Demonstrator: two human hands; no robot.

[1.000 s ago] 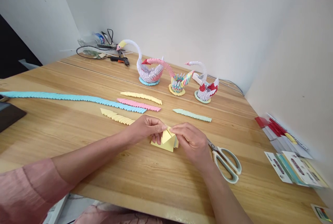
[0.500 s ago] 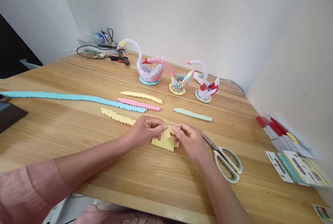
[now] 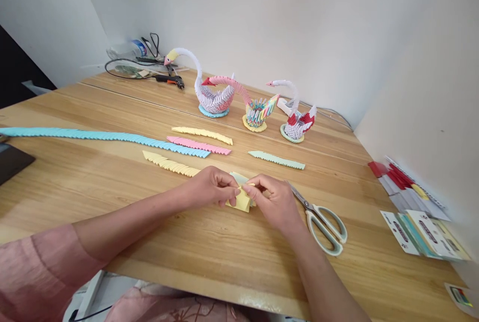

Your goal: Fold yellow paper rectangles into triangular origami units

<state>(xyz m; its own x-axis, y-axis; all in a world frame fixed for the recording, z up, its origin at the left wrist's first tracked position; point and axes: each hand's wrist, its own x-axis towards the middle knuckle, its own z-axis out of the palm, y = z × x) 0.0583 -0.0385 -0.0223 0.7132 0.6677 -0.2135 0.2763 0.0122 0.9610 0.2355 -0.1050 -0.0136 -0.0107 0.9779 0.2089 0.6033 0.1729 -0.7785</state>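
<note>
Because the small yellow paper (image 3: 241,190) seems to need steadying from both sides, the left hand (image 3: 209,187) and the right hand (image 3: 276,201) pinch it between thumbs and fingers, just below the centre of the frame. It sits over a stack of paper sheets (image 3: 243,204), probably placed there for easy reach (the fingers hide its exact folds). At lower right, the scissors (image 3: 308,205) lie with handles towards the person, perhaps for a handy grip.
</note>
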